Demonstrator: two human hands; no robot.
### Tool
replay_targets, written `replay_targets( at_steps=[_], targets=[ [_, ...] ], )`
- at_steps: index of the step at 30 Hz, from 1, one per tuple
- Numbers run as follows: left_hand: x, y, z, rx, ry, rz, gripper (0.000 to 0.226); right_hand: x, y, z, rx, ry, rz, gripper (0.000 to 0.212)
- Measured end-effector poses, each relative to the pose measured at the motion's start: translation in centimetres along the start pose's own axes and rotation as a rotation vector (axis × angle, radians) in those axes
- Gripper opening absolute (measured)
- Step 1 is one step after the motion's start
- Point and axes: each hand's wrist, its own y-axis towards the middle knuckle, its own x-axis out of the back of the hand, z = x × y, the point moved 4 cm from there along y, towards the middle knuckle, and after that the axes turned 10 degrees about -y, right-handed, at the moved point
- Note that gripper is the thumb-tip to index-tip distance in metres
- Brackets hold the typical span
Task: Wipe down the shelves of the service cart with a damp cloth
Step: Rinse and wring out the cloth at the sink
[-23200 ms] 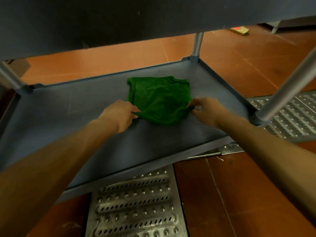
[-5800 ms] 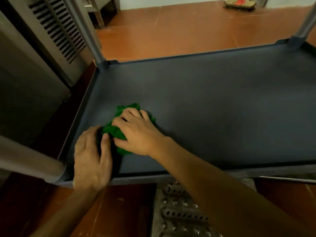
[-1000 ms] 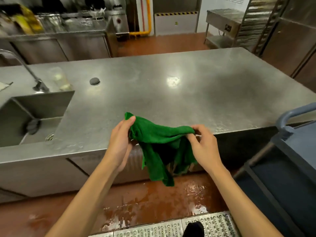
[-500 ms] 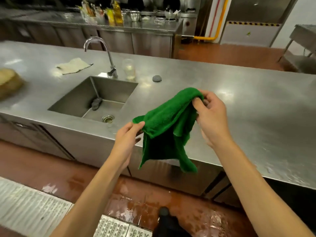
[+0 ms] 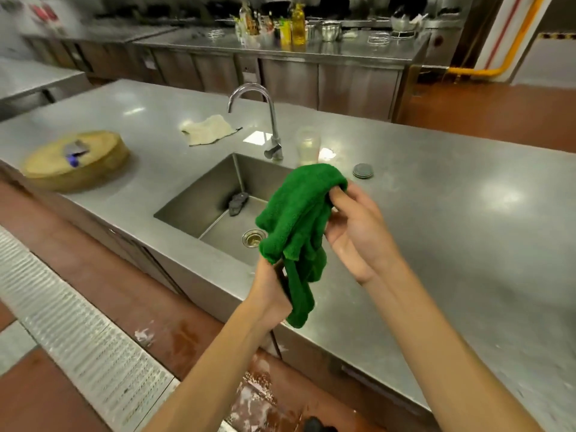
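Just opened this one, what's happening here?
A person stands at a steel counter, holding a green cloth up in both bare hands. The right hand pinches its top fold. The left hand grips it lower down, and the rest hangs loose. The sink and faucet are just beyond. The service cart is not in view, so no shelf is being wiped right now.

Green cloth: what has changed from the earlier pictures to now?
The green cloth left the cart shelf and now hangs in front of the sink; right hand raised its end higher, left hand grips lower. Unchanged: both hands hold it.
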Motion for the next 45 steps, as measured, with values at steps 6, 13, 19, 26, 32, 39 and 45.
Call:
replay_targets(
  at_steps=[6, 13, 19, 26, 32, 39, 45],
  targets=[
    [0.3, 4.0, -4.1, 0.094, -0.307, 0.108, 0.085, 1.3, 7.1, -1.6, 0.014, -0.134, -0.021, 0.033],
    [1.2, 6.9, -10.1, -0.096, -0.212, -0.038, 0.065, 3.2, 11.2, -6.1, -0.010, -0.462, -0.105, 0.046],
    [1.3, 10.3, -15.3, -0.193, -0.137, -0.031, 0.039, 0.2, 13.0, -12.1, -0.293, -0.284, -0.161, 0.050],
    [2.9, 15.4, -19.6, -0.293, 0.216, -0.284, 0.029, -5.4, 21.0, -13.5, -0.256, -0.032, -0.306, 0.036],
    [2.4, 18.3, -27.0, -0.268, 0.453, -0.234, 0.029, -10.1, 28.6, -14.6, -0.035, -0.394, -0.383, 0.043],
    [1.0, 22.7, -33.0, -0.415, 0.352, -0.279, 0.030, -14.9, 35.1, -14.1, 0.294, -0.544, -0.557, 0.049],
    [1.6, 26.4, -36.0, -0.342, 0.230, -0.296, 0.023, -15.8, 39.5, -13.2, 0.350, -0.666, -0.639, 0.035]
  ],
)
